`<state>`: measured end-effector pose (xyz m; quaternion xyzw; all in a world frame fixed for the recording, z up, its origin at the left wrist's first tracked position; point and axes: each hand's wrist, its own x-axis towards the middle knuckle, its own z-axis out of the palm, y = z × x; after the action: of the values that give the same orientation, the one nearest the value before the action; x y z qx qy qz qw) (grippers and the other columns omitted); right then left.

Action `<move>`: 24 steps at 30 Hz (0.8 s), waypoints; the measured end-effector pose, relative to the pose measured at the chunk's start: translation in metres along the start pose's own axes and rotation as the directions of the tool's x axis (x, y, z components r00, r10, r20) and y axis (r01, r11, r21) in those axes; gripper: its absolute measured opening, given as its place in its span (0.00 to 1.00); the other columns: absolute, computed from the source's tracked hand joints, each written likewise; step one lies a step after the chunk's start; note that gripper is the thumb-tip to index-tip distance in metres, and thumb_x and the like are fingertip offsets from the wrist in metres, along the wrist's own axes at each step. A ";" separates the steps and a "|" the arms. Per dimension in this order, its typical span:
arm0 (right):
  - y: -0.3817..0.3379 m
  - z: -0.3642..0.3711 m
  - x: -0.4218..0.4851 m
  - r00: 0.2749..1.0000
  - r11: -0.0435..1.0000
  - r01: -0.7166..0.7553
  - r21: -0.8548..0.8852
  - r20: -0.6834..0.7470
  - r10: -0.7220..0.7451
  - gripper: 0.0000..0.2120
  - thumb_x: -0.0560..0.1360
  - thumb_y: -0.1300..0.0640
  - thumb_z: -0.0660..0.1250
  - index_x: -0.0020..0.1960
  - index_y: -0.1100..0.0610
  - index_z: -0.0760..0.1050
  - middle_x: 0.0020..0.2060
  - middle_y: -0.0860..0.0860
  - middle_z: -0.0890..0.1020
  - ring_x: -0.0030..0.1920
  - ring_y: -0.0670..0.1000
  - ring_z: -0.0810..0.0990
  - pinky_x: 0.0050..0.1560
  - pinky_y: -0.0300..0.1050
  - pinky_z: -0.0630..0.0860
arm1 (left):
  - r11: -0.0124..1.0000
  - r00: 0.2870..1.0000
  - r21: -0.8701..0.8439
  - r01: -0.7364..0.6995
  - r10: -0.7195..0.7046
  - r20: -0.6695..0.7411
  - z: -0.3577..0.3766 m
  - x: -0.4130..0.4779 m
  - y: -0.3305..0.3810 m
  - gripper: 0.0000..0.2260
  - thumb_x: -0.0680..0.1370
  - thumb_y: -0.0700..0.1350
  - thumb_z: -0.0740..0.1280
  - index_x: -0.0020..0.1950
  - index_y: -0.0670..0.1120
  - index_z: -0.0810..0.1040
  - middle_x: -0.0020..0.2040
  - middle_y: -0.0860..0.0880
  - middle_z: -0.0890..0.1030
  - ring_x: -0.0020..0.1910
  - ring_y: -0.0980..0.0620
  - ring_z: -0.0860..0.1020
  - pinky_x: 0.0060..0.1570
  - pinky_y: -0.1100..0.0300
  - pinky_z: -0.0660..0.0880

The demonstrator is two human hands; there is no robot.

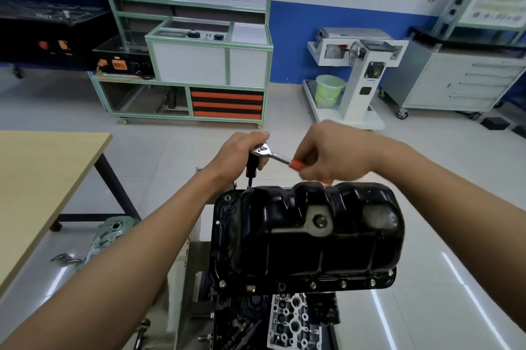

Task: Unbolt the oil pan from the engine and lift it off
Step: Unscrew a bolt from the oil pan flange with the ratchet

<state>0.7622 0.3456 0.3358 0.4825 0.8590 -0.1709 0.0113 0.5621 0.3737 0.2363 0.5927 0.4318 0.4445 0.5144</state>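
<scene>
Above the oil pan (307, 238), left hand (236, 156) clasps ratchet head (262, 149), right hand (333, 153) grips handle (297, 164)

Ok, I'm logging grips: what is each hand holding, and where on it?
Both hold one ratchet. The left hand grips its head, above the socket; the right hand grips the red handle.

Glossy black oil pan (307, 233), orange-handled ratchet (280, 158), blue wall (341, 14)
</scene>
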 end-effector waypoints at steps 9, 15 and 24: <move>0.016 0.007 0.041 0.943 0.970 0.010 -0.244 -0.321 -0.090 0.11 0.80 0.58 0.61 0.58 0.50 0.79 0.53 0.51 0.83 0.54 0.58 0.78 0.54 0.54 0.75 | 0.999 0.998 -0.011 0.039 -0.039 0.048 -0.002 0.003 0.001 0.30 0.73 0.70 0.58 0.27 0.45 0.74 0.27 0.44 0.72 0.30 0.46 0.72 0.44 0.48 0.67; 0.004 0.013 0.004 0.971 0.974 -0.033 -0.223 -0.240 -0.022 0.12 0.76 0.45 0.66 0.42 0.52 0.81 0.36 0.50 0.82 0.42 0.50 0.78 0.42 0.46 0.76 | 0.998 0.991 -0.007 0.064 -0.064 -0.115 0.013 0.006 0.005 0.30 0.76 0.71 0.55 0.26 0.51 0.73 0.27 0.47 0.74 0.29 0.50 0.72 0.32 0.57 0.66; -0.018 0.007 -0.003 0.999 1.000 0.013 -0.026 -0.034 -0.014 0.13 0.73 0.46 0.72 0.38 0.55 0.83 0.29 0.49 0.83 0.33 0.48 0.78 0.38 0.44 0.76 | 0.999 0.997 0.031 -0.044 0.046 -0.057 0.007 0.009 0.003 0.21 0.77 0.57 0.61 0.32 0.43 0.75 0.29 0.41 0.75 0.30 0.44 0.71 0.32 0.54 0.67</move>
<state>0.7478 0.3321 0.3350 0.4794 0.8644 -0.1513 0.0017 0.5714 0.3810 0.2392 0.5968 0.4394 0.4665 0.4828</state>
